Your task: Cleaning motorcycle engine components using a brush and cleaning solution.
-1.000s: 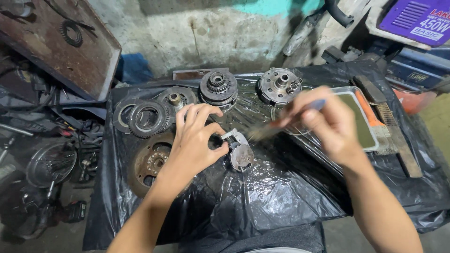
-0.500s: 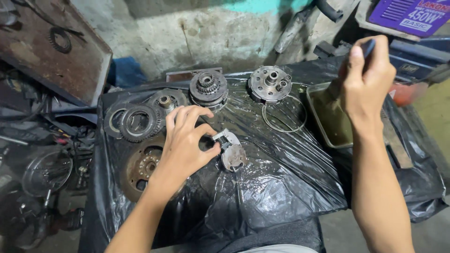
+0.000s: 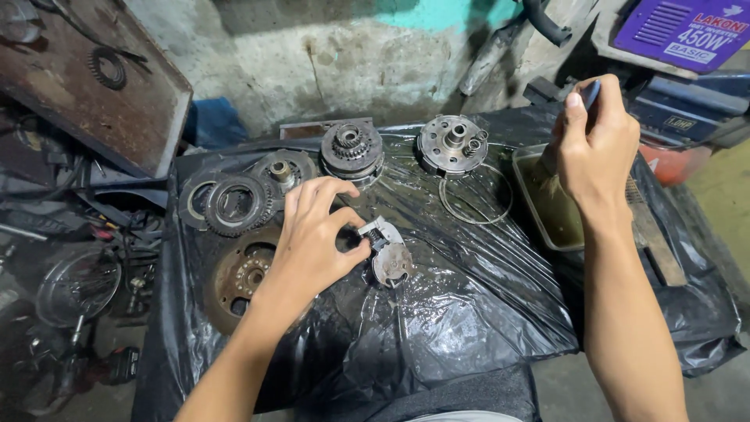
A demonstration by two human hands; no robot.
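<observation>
My left hand (image 3: 314, 238) rests on the black plastic sheet (image 3: 469, 312) and pinches a small grey metal engine part (image 3: 388, 254) at its left end. My right hand (image 3: 595, 144) is raised at the right, closed around a blue-handled brush (image 3: 591, 94) whose bristle end dips down into a rectangular tray of brownish liquid (image 3: 551, 205). The bristles are mostly hidden behind my hand.
Clutch parts lie on the sheet: a rusty round plate (image 3: 242, 273), ring discs (image 3: 226, 205), a small hub (image 3: 283, 170), a geared hub (image 3: 351, 150), a grey pressure plate (image 3: 453, 144), a thin wire ring (image 3: 475, 195). A wooden board (image 3: 652, 234) lies right; a rusty panel (image 3: 94, 78) leans left.
My right hand lifted the brush away from the small metal part and swung it right to the liquid tray. My left hand stayed on the part.
</observation>
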